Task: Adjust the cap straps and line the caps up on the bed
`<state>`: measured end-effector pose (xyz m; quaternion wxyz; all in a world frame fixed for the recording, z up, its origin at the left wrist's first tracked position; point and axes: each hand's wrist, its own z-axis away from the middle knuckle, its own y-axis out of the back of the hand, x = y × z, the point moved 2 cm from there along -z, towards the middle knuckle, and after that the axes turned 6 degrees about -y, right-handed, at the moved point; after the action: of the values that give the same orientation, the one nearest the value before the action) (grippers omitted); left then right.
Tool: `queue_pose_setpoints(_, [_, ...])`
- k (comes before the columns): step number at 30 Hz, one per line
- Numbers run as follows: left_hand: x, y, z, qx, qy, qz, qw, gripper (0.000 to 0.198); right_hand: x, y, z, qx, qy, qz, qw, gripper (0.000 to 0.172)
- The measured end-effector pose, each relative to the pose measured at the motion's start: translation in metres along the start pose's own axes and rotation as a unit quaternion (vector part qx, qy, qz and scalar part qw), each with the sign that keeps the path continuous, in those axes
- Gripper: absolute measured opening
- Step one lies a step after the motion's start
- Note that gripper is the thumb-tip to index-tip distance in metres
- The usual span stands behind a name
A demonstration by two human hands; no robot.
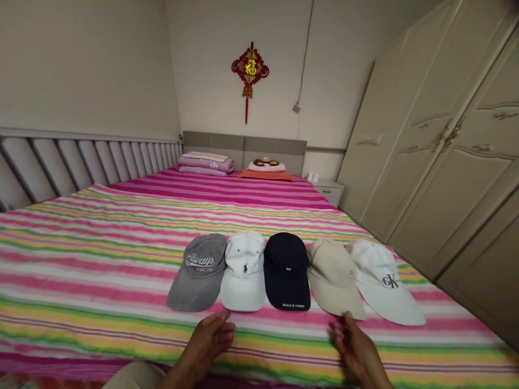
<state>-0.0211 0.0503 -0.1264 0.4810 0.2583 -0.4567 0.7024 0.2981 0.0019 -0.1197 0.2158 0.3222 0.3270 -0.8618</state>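
Note:
Several baseball caps lie side by side in a row on the striped bedsheet (101, 281), brims towards me. From the left come a grey cap (198, 281) lettered "Always", a white cap (244, 270) with a small dark emblem, a black cap (286, 270), a beige cap (334, 275) and a white cap (385, 286) marked "CK". My left hand (208, 340) is open and holds nothing, just in front of the first white cap's brim. At the beige cap's brim edge is my right hand (357, 346), open with fingers slightly curled; whether the fingertips touch the brim I cannot tell.
Folded purple bedding (206, 163) and a folded pink and orange stack (265, 172) rest by the headboard (275, 147). A rail (81, 154) runs along the left. On the right stand a nightstand (329, 192) and a large wardrobe (421, 156). A red ornament (250, 67) hangs on the wall.

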Motion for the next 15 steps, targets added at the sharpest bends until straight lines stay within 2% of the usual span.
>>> queue_pose_setpoints(5, [-0.007, 0.002, -0.001, -0.014, -0.011, -0.009, 1.000, 0.037, -0.008, -0.006, -0.019, -0.032, -0.009, 0.001, 0.999, 0.024])
queue_pose_setpoints(9, [-0.009, 0.002, -0.001, -0.020, -0.013, -0.009, 1.000, 0.041, -0.010, -0.009, -0.018, -0.041, -0.019, 0.028, 0.999, 0.024])
queue_pose_setpoints(13, [-0.008, 0.004, 0.000, -0.020, -0.012, -0.017, 1.000, 0.043, -0.020, 0.009, -0.010, -0.042, -0.035, 0.074, 0.996, 0.021])
queue_pose_setpoints(15, [-0.009, 0.004, 0.000, -0.023, -0.013, -0.020, 0.999, 0.043, -0.032, 0.026, -0.009, -0.017, -0.006, 0.087, 0.996, 0.018])
